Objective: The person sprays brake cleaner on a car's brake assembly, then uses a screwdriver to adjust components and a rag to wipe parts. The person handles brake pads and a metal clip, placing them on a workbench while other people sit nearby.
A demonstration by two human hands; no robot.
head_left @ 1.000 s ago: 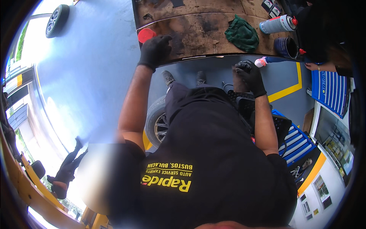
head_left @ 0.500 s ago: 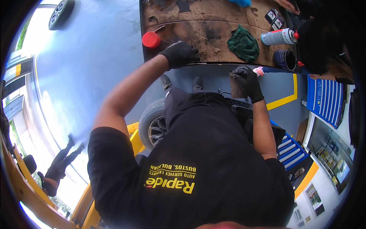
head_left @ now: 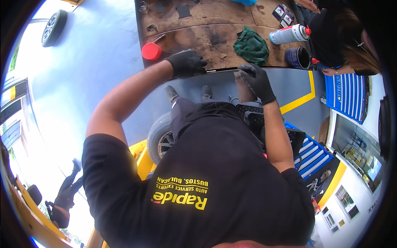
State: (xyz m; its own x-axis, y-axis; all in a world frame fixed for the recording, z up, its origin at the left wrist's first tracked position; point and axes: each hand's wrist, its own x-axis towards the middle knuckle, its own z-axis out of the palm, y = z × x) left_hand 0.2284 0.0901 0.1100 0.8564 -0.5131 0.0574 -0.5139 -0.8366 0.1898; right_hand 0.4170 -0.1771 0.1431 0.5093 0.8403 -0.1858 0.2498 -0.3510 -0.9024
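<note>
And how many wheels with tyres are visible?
2: a far wheel at the picture's upper left and a near wheel by the person's left leg, partly covered. Others may be hidden.

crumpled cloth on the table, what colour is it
The cloth is dark green; head view.

Your black shirt [head_left: 206,149] bears upside-down yellow lettering [head_left: 180,195] at six o'clock; the blue cabinet [head_left: 351,99] at three and spray can [head_left: 288,34] at half past one carry print.

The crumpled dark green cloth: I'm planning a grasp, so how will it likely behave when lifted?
The crumpled dark green cloth will likely sag floppily, given its loose folds. It is probably light, looking like fabric. Rolling seems unlikely: it lies slumped on the stained brown tabletop.
</note>
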